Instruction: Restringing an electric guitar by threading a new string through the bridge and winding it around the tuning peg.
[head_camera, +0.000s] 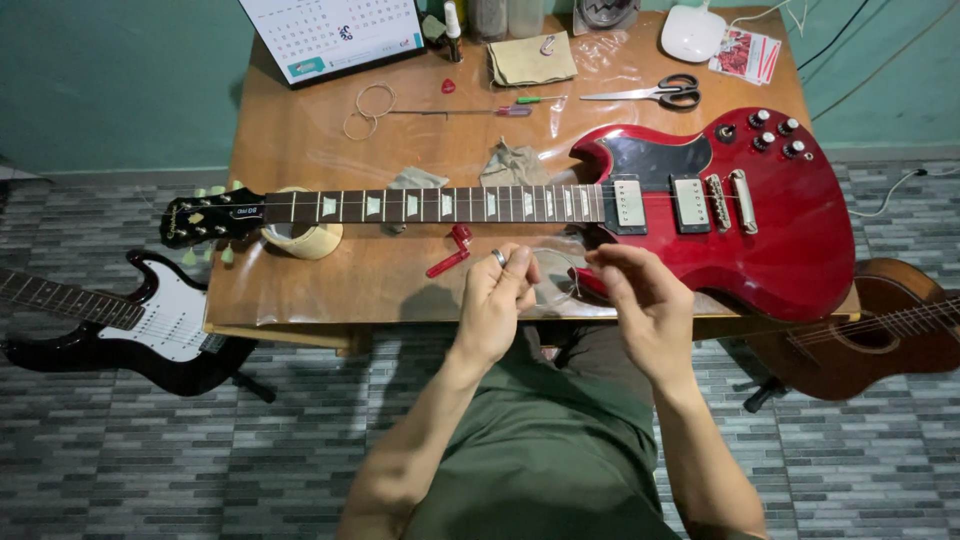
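Over the near edge of the wooden table (300, 130), the left hand (497, 300) and right hand (640, 295) are held slightly apart, each pinching a thin coiled guitar string (556, 283) between them, just in front of the red electric guitar (770, 230) lying across the table.

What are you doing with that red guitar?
A person sits at a wooden table with a red electric guitar lying flat across it. Both hands are raised just in front of the guitar: the left hand and the right hand pinch a thin coiled guitar string between them. The guitar's neck rests on a roll of tape. Scissors and a screwdriver lie farther back.
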